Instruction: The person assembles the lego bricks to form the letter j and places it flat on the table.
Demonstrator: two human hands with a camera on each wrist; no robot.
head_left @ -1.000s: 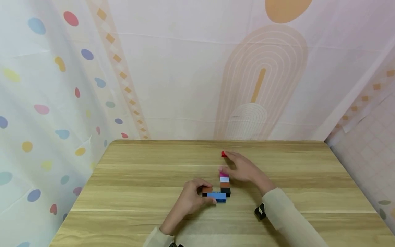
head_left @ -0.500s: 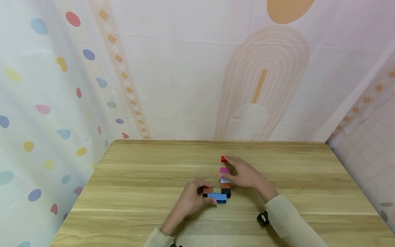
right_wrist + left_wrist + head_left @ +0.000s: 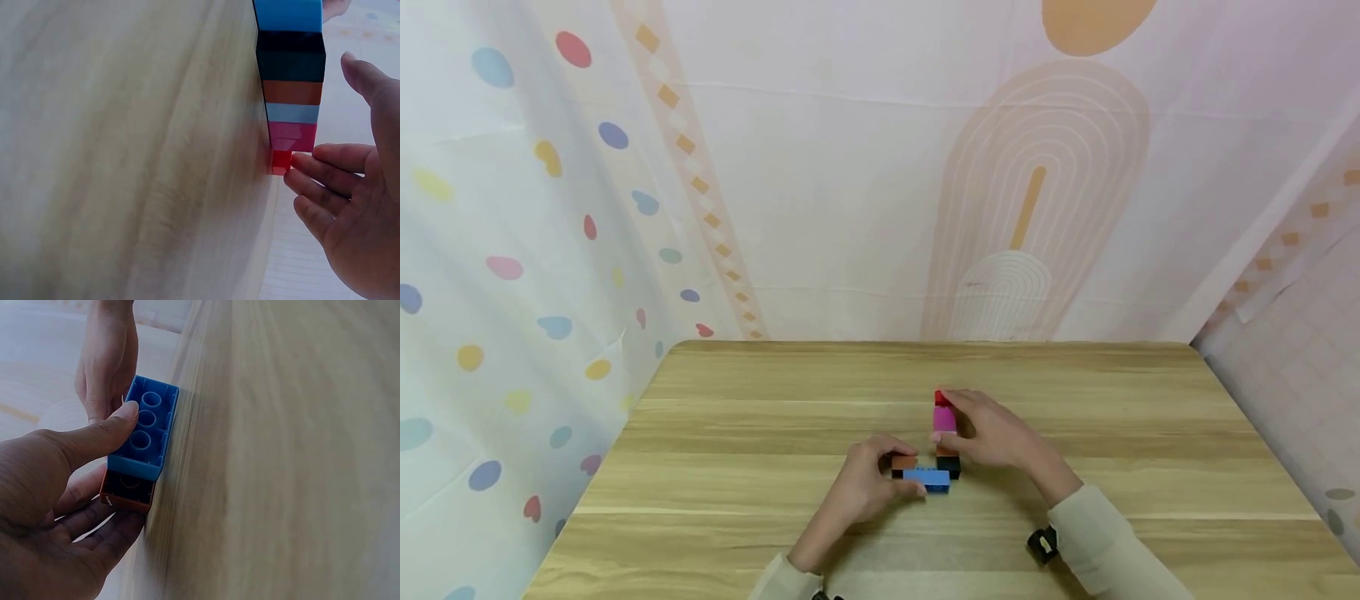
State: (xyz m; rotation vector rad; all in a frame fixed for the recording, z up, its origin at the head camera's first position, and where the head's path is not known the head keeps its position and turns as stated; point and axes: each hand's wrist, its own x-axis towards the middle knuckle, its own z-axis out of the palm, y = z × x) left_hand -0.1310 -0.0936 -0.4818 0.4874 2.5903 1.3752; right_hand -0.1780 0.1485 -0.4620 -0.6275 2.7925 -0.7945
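Note:
Near the table's middle, my left hand (image 3: 867, 483) grips a blue brick (image 3: 932, 479), its thumb lying across the hollow underside seen in the left wrist view. An orange-brown brick (image 3: 128, 489) sits against the blue one, within the fingers. From the blue brick a row runs away from me: a black brick (image 3: 948, 467), an orange brick (image 3: 292, 92), a pale brick (image 3: 292, 113) and a pink brick (image 3: 944, 419). At its far end is a small red brick (image 3: 940, 397), touched by the nearly straight fingertips of my right hand (image 3: 996, 432). That thumb stands apart in the right wrist view.
The bricks rest on a wood-grain table (image 3: 760, 417). Behind it hangs a patterned cloth (image 3: 850, 208), with spotted cloth (image 3: 550, 250) on the left. Each wrist wears a black device, the right one (image 3: 1042, 545) just above the tabletop.
My right hand has drawn the red brick toward me, from a gap beyond the pink brick up to it. The left hand and blue brick stay in place.

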